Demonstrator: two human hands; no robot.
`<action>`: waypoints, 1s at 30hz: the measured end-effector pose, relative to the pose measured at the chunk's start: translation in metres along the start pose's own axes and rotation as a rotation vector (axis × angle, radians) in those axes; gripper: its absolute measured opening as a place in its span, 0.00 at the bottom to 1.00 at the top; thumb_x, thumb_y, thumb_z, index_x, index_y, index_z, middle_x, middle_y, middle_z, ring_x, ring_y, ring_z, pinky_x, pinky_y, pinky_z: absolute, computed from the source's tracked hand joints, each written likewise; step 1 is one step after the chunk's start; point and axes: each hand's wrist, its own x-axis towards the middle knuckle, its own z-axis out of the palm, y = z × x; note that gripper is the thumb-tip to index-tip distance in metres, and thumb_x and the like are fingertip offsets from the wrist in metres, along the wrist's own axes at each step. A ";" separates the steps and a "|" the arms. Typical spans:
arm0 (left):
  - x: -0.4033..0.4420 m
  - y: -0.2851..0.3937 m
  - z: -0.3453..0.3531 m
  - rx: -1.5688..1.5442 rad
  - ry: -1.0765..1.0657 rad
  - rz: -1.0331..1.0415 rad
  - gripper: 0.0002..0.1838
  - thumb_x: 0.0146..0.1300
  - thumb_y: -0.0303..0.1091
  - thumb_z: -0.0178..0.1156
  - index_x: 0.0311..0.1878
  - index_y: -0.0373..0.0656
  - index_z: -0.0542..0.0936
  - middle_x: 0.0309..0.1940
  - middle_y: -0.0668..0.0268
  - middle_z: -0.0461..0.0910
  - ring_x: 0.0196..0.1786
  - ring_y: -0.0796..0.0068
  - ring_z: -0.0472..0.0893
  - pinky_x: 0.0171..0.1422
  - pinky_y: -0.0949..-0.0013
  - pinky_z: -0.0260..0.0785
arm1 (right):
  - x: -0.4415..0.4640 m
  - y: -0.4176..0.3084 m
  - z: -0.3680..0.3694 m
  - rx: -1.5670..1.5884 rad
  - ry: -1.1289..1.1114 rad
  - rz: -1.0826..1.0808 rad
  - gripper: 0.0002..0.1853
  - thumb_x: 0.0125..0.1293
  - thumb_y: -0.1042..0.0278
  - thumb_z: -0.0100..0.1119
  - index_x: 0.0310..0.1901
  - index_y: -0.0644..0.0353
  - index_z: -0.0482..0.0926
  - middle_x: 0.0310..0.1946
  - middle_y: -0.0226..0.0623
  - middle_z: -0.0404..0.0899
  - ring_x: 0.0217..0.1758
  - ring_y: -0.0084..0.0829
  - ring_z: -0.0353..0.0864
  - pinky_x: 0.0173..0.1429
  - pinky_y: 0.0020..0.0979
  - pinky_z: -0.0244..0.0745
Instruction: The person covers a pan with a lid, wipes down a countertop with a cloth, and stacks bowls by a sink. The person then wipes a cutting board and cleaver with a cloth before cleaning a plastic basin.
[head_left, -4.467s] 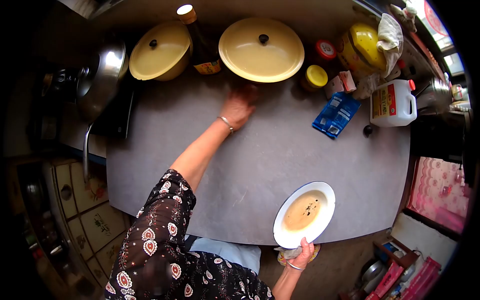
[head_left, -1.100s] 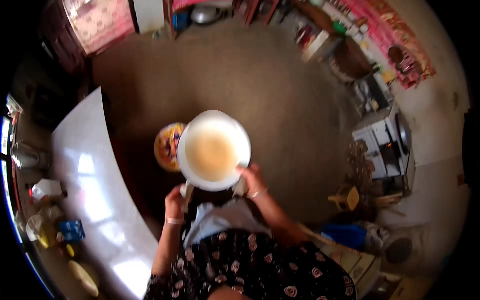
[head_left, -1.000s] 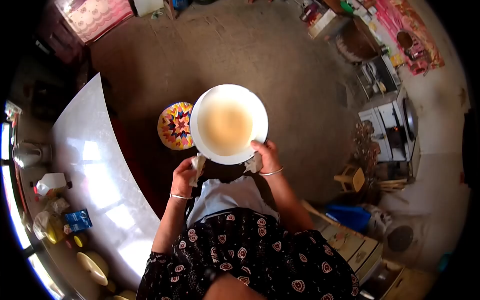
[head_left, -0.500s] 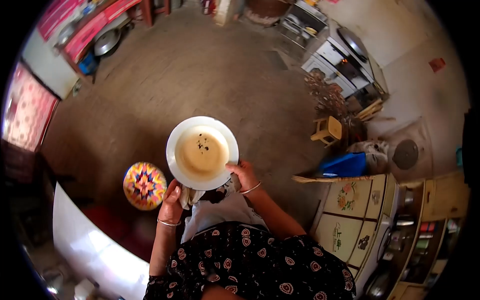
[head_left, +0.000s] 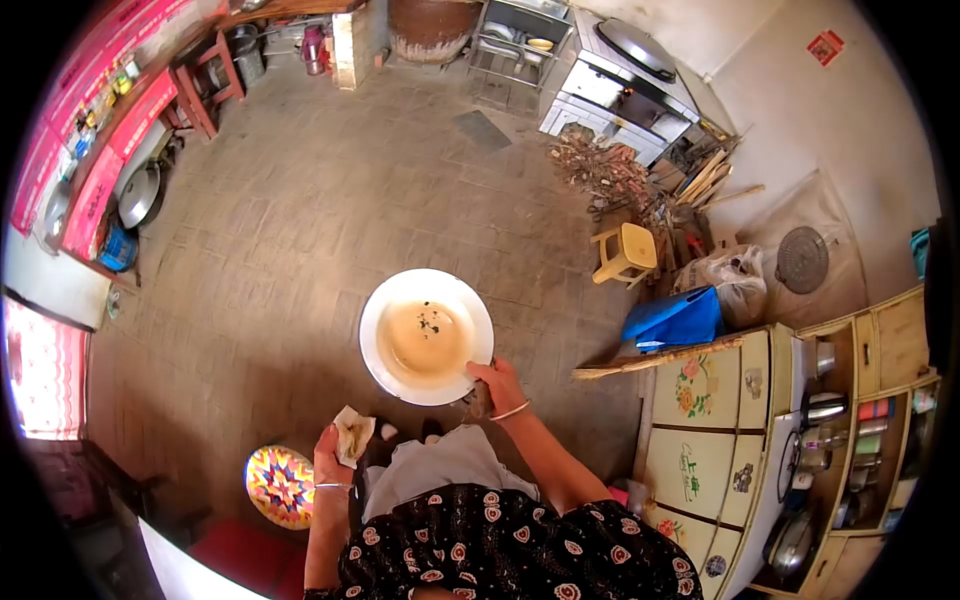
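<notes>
A white basin (head_left: 378,345) with a wide rim and a tan inside is held out in front of me. Several dark specks sit inside it; whether the tan is liquid I cannot tell. My right hand (head_left: 496,385) grips its lower right rim, thumb on top. Under those fingers is something brownish that I cannot make out. Lower left, apart from the basin, my left hand (head_left: 330,458) is closed on a crumpled pale cloth (head_left: 353,435) with brown stains. A round stool with a colourful star pattern (head_left: 280,486) stands just left of that hand.
A blue bag (head_left: 675,320) lies by the pale painted cabinet (head_left: 695,450) on my right. Beyond it are a yellow stool (head_left: 627,252), firewood (head_left: 605,170) and a tiled stove (head_left: 630,85). A long table with a pink cover (head_left: 95,195) runs along the left.
My left hand has moved away from the basin, down and left, carrying the cloth. My right hand still holds the basin. The view has shifted, showing more of the room ahead.
</notes>
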 end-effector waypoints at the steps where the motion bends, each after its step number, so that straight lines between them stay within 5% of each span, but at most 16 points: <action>1: 0.010 0.002 0.000 -0.004 0.020 -0.019 0.20 0.60 0.39 0.55 0.51 0.36 0.72 0.46 0.60 0.76 0.50 0.64 0.77 0.55 0.60 0.70 | 0.009 -0.005 -0.005 0.007 0.027 -0.023 0.16 0.56 0.71 0.57 0.46 0.70 0.74 0.38 0.37 0.78 0.37 0.25 0.78 0.41 0.25 0.74; 9: 0.128 0.036 -0.014 0.189 -0.012 -0.047 0.19 0.59 0.39 0.56 0.48 0.35 0.73 0.42 0.59 0.77 0.46 0.63 0.77 0.51 0.61 0.72 | 0.040 -0.036 -0.026 0.140 0.244 -0.108 0.15 0.57 0.74 0.56 0.47 0.69 0.73 0.39 0.40 0.78 0.37 0.29 0.80 0.42 0.28 0.77; 15: 0.211 0.046 0.013 0.464 0.100 -0.138 0.18 0.60 0.41 0.53 0.48 0.37 0.72 0.39 0.57 0.77 0.35 0.60 0.79 0.24 0.65 0.71 | 0.045 -0.054 -0.043 0.280 0.391 -0.177 0.13 0.57 0.76 0.55 0.45 0.69 0.73 0.38 0.41 0.78 0.36 0.31 0.80 0.42 0.28 0.77; 20: 0.273 0.024 0.086 0.778 0.206 -0.308 0.11 0.58 0.36 0.51 0.38 0.40 0.77 0.32 0.58 0.77 0.30 0.62 0.79 0.21 0.61 0.70 | 0.058 -0.075 -0.074 0.322 0.502 -0.160 0.14 0.56 0.75 0.55 0.44 0.69 0.73 0.37 0.41 0.79 0.36 0.31 0.81 0.41 0.29 0.78; 23: 0.345 -0.020 0.134 1.004 0.037 -0.336 0.12 0.60 0.37 0.52 0.39 0.39 0.78 0.34 0.60 0.79 0.34 0.65 0.79 0.33 0.63 0.71 | 0.070 -0.082 -0.110 0.298 0.558 -0.144 0.14 0.56 0.75 0.55 0.44 0.69 0.73 0.37 0.41 0.79 0.36 0.30 0.81 0.41 0.29 0.77; 25: 0.428 -0.056 0.188 1.148 -0.071 -0.343 0.12 0.60 0.37 0.53 0.40 0.38 0.78 0.36 0.61 0.80 0.37 0.67 0.79 0.41 0.63 0.72 | 0.097 -0.113 -0.133 0.322 0.545 -0.158 0.15 0.56 0.74 0.55 0.45 0.70 0.73 0.37 0.40 0.79 0.36 0.30 0.81 0.41 0.28 0.77; 26: 0.474 -0.085 0.227 1.283 -0.291 -0.125 0.13 0.62 0.36 0.52 0.40 0.37 0.79 0.36 0.63 0.80 0.40 0.70 0.78 0.46 0.67 0.69 | 0.103 -0.123 -0.142 0.342 0.552 -0.177 0.15 0.56 0.74 0.56 0.45 0.70 0.73 0.37 0.40 0.79 0.36 0.30 0.81 0.41 0.28 0.77; 28: 0.495 -0.102 0.412 0.587 -0.575 -0.337 0.15 0.63 0.38 0.53 0.48 0.40 0.75 0.44 0.65 0.78 0.46 0.71 0.77 0.52 0.65 0.69 | 0.111 -0.144 -0.159 0.318 0.593 -0.206 0.16 0.55 0.73 0.56 0.45 0.70 0.73 0.37 0.39 0.79 0.36 0.29 0.80 0.41 0.28 0.77; 30: 0.489 -0.098 0.566 0.507 -0.768 -0.362 0.22 0.62 0.43 0.55 0.58 0.47 0.68 0.54 0.67 0.71 0.55 0.70 0.71 0.54 0.56 0.68 | 0.125 -0.173 -0.178 0.339 0.602 -0.202 0.16 0.55 0.74 0.57 0.46 0.67 0.73 0.38 0.37 0.79 0.35 0.26 0.80 0.40 0.27 0.76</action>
